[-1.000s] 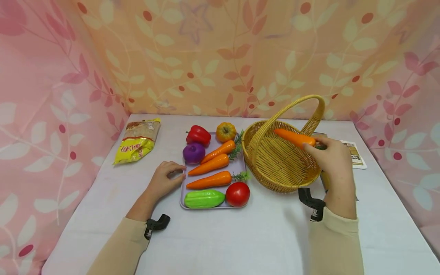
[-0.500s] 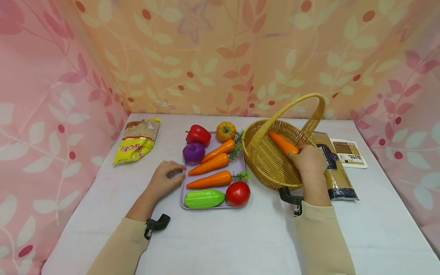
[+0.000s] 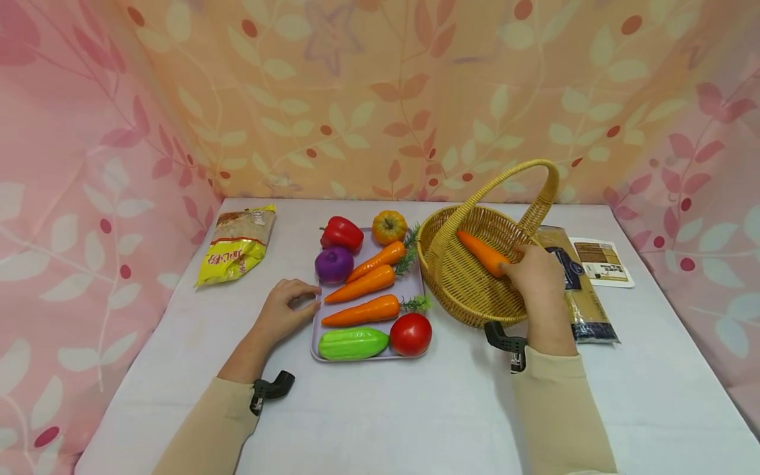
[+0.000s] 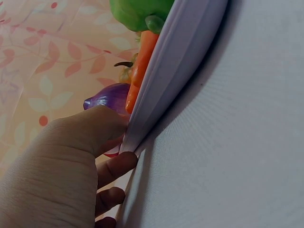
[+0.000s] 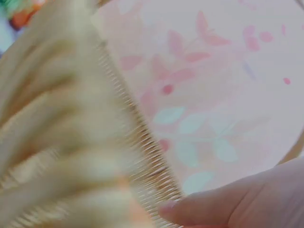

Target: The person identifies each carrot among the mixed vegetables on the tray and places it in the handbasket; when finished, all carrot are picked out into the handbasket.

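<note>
In the head view, my right hand reaches over the right rim of the wicker basket. Its fingers hold the thick end of an orange carrot, which slants low inside; the green top is hidden. The right wrist view is blurred and shows the thumb against the weave. My left hand rests at the left edge of a lilac tray, thumb and loosely bent index finger touching its side. The left wrist view shows these fingertips against the tray wall.
The tray bears several carrots, a green gourd-like vegetable, tomato, purple onion, red pepper and small pumpkin. A yellow-bottomed bag lies left; a pasta-like packet and white card lie right.
My right hand has brought the carrot left and down, from over the basket's right rim into the basket. The packet beside it has come into view. My left hand has stayed put.
</note>
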The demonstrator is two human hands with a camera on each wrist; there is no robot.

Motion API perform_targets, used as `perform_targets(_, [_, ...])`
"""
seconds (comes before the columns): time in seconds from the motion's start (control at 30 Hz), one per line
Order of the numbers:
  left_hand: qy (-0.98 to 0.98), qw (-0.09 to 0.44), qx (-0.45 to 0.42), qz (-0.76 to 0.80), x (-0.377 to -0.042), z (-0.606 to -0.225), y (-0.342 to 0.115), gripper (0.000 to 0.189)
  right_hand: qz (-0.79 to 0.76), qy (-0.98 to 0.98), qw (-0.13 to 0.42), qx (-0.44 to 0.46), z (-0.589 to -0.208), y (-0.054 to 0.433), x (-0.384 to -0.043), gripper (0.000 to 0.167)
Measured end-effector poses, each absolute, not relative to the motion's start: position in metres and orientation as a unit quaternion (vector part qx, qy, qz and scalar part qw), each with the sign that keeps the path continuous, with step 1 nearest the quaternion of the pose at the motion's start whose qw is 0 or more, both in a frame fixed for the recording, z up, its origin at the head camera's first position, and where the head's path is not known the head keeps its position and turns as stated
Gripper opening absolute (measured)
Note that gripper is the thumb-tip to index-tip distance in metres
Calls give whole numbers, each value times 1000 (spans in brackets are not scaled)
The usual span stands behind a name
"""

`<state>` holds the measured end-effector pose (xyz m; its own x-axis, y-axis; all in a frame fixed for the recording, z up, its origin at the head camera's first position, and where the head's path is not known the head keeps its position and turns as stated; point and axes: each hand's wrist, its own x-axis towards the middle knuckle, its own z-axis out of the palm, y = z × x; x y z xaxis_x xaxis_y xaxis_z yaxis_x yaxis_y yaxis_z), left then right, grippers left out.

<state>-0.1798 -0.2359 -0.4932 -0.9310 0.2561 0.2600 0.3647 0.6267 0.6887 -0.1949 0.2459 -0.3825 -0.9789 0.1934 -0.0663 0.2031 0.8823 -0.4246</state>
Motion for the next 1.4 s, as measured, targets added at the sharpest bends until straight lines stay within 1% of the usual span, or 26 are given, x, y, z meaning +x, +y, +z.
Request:
perform_targets(0.23, [-897, 72, -175, -399, -181, -495, -237, 25, -281, 955, -37, 84, -345, 246, -174, 64])
perform_targets(0.37, [-897, 70, -174, -399, -181, -496, -237, 25, -308, 946, -60, 80, -322, 238, -156, 65])
perform_targets(0.53, [-897, 69, -174, -401, -181, -495, -237, 25, -323, 939, -109, 51, -301, 225, -130, 61])
perform_targets(0.67, [-896, 67, -173, -403, -181, -494, -236, 24, -335, 929, -157, 6, -289, 211, -109, 55])
perform_targets(0.8, [-896, 65, -173, -403, -181, -493, -236, 25, -344, 915, -200, -60, -285, 194, -93, 46])
perform_targets(0.93, [-896, 65, -176, -403, -181, -495, -237, 25, -334, 905, -220, -146, -287, 178, -86, 49])
perform_targets(1.03, [-896, 66, -176, -402, -181, -496, -238, 25, -317, 904, -204, -202, -290, 165, -85, 51])
perform_targets(1.13, [-897, 68, -177, -400, -182, -497, -238, 25, -306, 908, -166, -234, -295, 152, -86, 53])
perform_targets(1.27, [-897, 68, -176, -399, -182, -496, -237, 25, -308, 913, -89, -253, -307, 134, -95, 54])
perform_targets(1.4, [-899, 64, -171, -399, -181, -494, -237, 26, -310, 911, 0, -273, -328, 118, -114, 58])
